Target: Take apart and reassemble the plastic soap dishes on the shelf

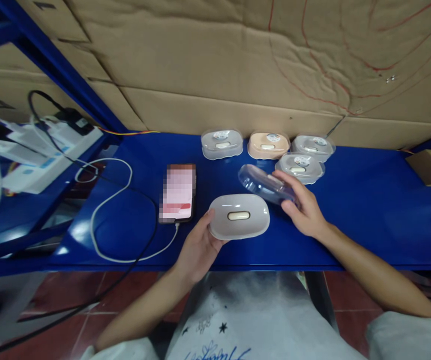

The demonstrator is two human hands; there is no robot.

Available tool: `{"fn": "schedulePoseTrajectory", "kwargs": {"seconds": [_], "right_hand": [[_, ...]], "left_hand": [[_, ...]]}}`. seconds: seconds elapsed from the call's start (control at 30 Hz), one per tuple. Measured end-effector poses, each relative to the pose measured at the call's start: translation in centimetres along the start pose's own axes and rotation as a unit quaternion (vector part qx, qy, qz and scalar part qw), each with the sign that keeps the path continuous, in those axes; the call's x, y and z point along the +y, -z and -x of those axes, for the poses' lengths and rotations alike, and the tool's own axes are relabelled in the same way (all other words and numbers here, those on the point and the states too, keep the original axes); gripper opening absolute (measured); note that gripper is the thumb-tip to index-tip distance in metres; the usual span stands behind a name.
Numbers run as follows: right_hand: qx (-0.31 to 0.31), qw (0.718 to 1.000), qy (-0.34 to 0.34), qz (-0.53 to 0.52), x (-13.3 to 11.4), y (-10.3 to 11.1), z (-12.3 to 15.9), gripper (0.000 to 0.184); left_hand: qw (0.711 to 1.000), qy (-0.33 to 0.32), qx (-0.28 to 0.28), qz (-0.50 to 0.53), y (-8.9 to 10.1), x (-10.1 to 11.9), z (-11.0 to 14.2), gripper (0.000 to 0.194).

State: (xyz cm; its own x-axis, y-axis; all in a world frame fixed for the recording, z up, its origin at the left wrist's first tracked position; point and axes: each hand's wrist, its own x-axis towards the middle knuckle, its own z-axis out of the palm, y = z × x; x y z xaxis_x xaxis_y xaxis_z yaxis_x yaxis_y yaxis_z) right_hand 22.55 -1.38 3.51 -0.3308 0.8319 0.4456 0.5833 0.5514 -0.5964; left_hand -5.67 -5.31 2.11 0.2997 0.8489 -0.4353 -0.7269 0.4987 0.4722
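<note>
My left hand (201,246) grips the left end of a pale grey oval plastic dish (221,227), thumb on the rim and fingers underneath. In the dish's middle is a cream, pill-shaped piece (238,215) with a dark outline. My right hand (305,207) holds a clear plastic cover (256,181) by its right end, tilted, above and to the right of the dish. Cover and dish are apart. Behind them stand covered dishes of the same form: a grey one (215,148), a peach one (260,150) and two more grey ones (303,175) (322,150), with round stickers on top.
A phone (178,192) with a charging cable (125,261) lies left of the dish on the blue table (369,215). A loaded power strip (46,160) is farther left. Cardboard (200,65) forms the back wall; an open carton (429,167) sits at the right.
</note>
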Motion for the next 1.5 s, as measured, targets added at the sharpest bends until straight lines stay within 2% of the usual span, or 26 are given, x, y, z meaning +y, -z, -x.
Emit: {"fn": "schedulePoseTrajectory", "kwargs": {"seconds": [0.1,0.17,0.3,0.57,0.77,0.93,1.07,1.17,1.23,1.37,1.5], "right_hand": [[-0.066,0.993,0.096,-0.008,-1.3,-0.5,0.6,0.078],[-0.097,0.987,0.132,0.009,-1.8,-1.1,0.9,0.083],[-0.124,0.984,0.125,0.031,-1.9,-1.7,1.2,0.083],[-0.120,0.980,0.148,0.048,-2.0,-1.5,1.1,0.090],[-0.116,0.977,0.168,0.056,-2.2,-1.7,1.2,0.090],[-0.136,0.973,0.172,0.076,-2.2,-1.6,1.1,0.091],[-0.144,0.954,0.213,0.153,-2.2,-1.5,1.2,0.093],[-0.137,0.926,0.280,0.211,-2.3,-1.8,1.4,0.083],[-0.142,0.917,0.297,0.224,-2.3,-2.0,1.5,0.077],[-0.153,0.927,0.270,0.210,-1.2,-2.1,1.0,0.084],[-0.148,0.932,0.234,0.236,1.2,-1.6,-0.7,0.087]], "left_hand": [[1.000,0.015,-0.019,-0.013,0.1,-0.1,0.0,0.031],[0.999,0.026,-0.036,-0.028,0.0,-0.2,0.0,0.037],[0.997,0.032,-0.045,-0.049,-0.1,-0.5,0.1,0.042],[0.998,0.022,-0.037,-0.050,0.2,-0.7,0.2,0.045],[0.996,-0.027,-0.040,-0.076,0.3,-1.0,0.3,0.053],[0.997,-0.008,-0.025,-0.079,0.2,-0.9,0.3,0.049],[0.997,-0.007,-0.012,-0.082,0.1,-0.9,0.4,0.043],[0.996,-0.012,-0.014,-0.089,0.2,-1.0,0.4,0.040],[0.995,-0.013,-0.016,-0.095,0.1,-1.1,0.3,0.042],[0.994,-0.038,-0.013,-0.099,-0.1,-1.1,0.1,0.049],[0.990,-0.102,-0.010,-0.093,0.0,-1.0,-0.1,0.053]]}}
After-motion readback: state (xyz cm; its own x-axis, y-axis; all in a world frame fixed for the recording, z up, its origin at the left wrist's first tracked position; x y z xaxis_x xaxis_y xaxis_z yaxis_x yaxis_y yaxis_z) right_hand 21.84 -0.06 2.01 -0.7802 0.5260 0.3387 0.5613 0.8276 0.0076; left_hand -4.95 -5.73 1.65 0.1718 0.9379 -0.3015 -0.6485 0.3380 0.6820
